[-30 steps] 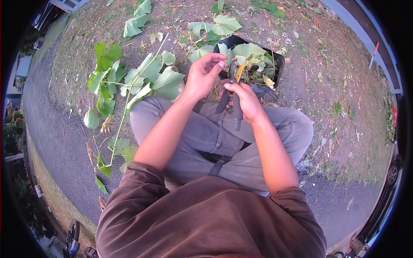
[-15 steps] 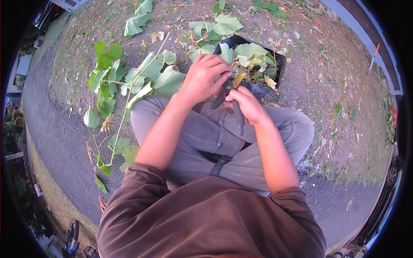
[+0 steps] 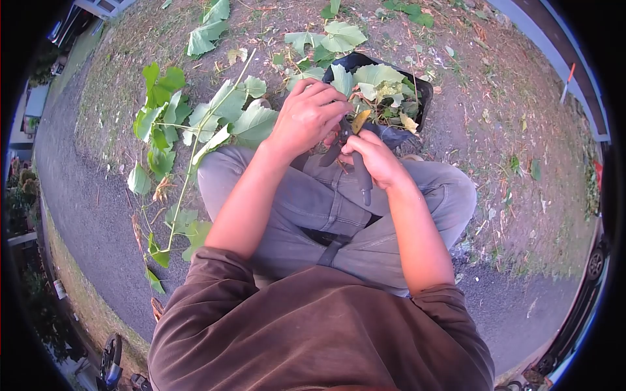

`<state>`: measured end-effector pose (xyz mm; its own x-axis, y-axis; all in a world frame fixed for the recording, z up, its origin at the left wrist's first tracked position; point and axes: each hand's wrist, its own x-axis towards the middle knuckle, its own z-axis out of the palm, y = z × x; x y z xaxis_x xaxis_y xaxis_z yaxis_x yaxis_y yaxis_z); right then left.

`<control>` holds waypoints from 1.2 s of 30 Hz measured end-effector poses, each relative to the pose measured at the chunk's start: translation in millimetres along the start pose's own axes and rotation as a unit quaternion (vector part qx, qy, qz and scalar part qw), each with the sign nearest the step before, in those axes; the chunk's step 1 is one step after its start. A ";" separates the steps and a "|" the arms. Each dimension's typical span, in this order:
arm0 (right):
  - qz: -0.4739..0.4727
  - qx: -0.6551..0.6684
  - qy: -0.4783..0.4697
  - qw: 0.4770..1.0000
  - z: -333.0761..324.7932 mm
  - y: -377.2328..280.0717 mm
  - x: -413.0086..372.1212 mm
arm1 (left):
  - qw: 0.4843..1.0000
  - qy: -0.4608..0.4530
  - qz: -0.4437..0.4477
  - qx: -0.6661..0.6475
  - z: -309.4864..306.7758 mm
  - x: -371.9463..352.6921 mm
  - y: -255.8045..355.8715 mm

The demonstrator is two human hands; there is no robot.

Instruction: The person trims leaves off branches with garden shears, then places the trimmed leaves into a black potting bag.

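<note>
My right hand (image 3: pixel 374 156) is closed round the dark handles of pruning shears (image 3: pixel 361 174), whose handles stand apart. Just left of it, my left hand (image 3: pixel 310 117) is closed by the head of the shears; what its fingers hold is hidden. A yellow leaf (image 3: pixel 360 121) shows beside the shears. Behind both hands sits a black container (image 3: pixel 425 104) with cut green leaves (image 3: pixel 378 75) and stems in it. To the left a long vine stem (image 3: pixel 190 168) with broad leaves lies on the ground beside my leg.
Loose leaves (image 3: pixel 344 37) lie on the ground beyond the container, and more (image 3: pixel 206 36) at the upper left. My crossed legs (image 3: pixel 274 202) are below the hands. An orange-tipped stake (image 3: pixel 568 79) stands at the far right, and a wheel (image 3: pixel 111 352) shows at the lower left.
My left hand has shifted very slightly to the left and down. The shears and my right hand look nearly unmoved.
</note>
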<state>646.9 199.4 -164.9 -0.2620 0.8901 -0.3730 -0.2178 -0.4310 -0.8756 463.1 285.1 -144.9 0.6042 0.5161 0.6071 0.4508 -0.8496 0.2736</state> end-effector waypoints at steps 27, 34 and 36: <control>0.064 0.018 -0.002 0.998 -6.2 1.1 2.5 | 1.000 0.006 0.004 -0.002 1.7 -0.1 1.2; 0.066 0.020 0.019 0.997 -6.6 3.9 3.4 | 1.000 -0.003 0.000 0.012 2.1 0.0 2.8; 0.063 0.019 0.016 0.998 -7.7 4.0 3.5 | 1.000 -0.003 0.000 0.019 1.5 0.1 4.2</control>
<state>652.3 201.9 -172.1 -0.2594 0.8326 -0.4894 -0.2211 -0.5444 -0.8091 466.0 281.8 -144.8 0.6080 0.5175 0.6022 0.4759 -0.8446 0.2454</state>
